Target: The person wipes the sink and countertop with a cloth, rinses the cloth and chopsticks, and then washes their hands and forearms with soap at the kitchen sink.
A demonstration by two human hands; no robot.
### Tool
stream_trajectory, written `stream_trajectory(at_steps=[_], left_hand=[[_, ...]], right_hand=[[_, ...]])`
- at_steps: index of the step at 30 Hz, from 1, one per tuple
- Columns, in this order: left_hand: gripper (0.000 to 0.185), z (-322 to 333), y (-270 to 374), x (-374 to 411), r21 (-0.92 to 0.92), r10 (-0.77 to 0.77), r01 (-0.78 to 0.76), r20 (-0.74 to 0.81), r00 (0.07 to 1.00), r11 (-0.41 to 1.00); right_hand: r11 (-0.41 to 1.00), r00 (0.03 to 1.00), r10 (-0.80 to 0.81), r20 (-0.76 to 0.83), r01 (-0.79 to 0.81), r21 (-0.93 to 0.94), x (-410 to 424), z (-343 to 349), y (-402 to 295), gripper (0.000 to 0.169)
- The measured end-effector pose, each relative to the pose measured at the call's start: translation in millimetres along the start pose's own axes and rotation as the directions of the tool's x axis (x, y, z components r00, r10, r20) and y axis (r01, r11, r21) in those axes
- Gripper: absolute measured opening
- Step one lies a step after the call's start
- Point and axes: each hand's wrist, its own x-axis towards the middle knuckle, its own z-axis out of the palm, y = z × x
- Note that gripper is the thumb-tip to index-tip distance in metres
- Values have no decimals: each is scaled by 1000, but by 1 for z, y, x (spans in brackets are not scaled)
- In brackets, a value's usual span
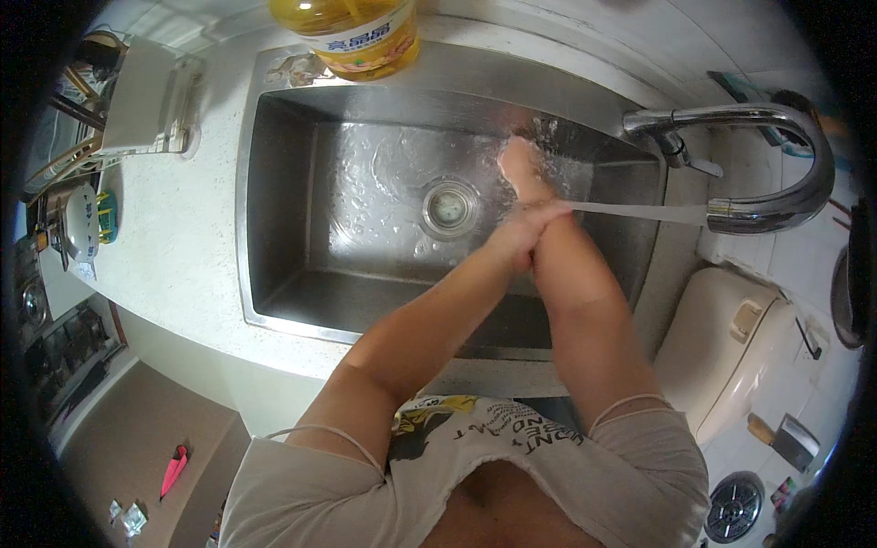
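Observation:
Over the stainless steel sink [281, 205], my left hand [524, 229] is wrapped around my right forearm just above the wrist. My right hand [522, 161] reaches down inside the basin near its back wall, wet, its fingers blurred by splashing water. A stream of water [637, 211] runs from the curved chrome faucet [822, 157] at the right onto my left hand and right forearm. The drain strainer [449, 207] lies left of my hands, with water and droplets spread on the basin floor around it. I see no object in my right hand.
A large bottle of yellow oil [370, 41] stands on the sink's back rim. On the left counter are a dish rack [171, 109] and a white bowl [81, 222]. A beige lidded bin [719, 335] is at the right; a cleaver [795, 442] is at the lower right.

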Motion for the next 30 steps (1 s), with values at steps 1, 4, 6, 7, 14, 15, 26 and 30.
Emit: stream_trajectory(at_steps=[1, 4, 6, 7, 14, 15, 26, 30], left_hand=[[58, 4, -2, -9, 50, 69, -69, -6, 998, 996], [48, 4, 15, -5, -103, -49, 54, 47, 998, 993], [46, 3, 18, 6, -196, -63, 75, 66, 996, 978], [47, 4, 14, 11, -247, -5, 22, 68, 998, 969], [51, -7, 23, 9, -352, 4, 87, 251, 968, 932], [53, -6, 20, 5, -354, -11, 121, 299, 954, 927], [52, 6, 32, -3, -264, -200, 225, 118, 973, 938], [52, -1, 33, 6, -189, -3, -23, -137, 991, 982]], right_hand=[[995, 996, -76, 50, 80, -66, -10, -17, -11, 20], [947, 956, -227, 187, 261, -187, -22, -40, -28, 22], [940, 947, -228, 225, 275, -204, -19, -48, -25, 23], [961, 959, -195, 208, 229, -153, -17, -50, -22, 24], [21, 787, 231, 572, -592, 806, -4, -36, -17, 7], [-178, 810, 142, 568, -544, 820, -4, -35, -15, 6], [964, 977, 72, 199, -120, 237, 8, -19, -6, 20], [915, 941, -292, 173, 327, -235, -28, -52, -41, 20]])
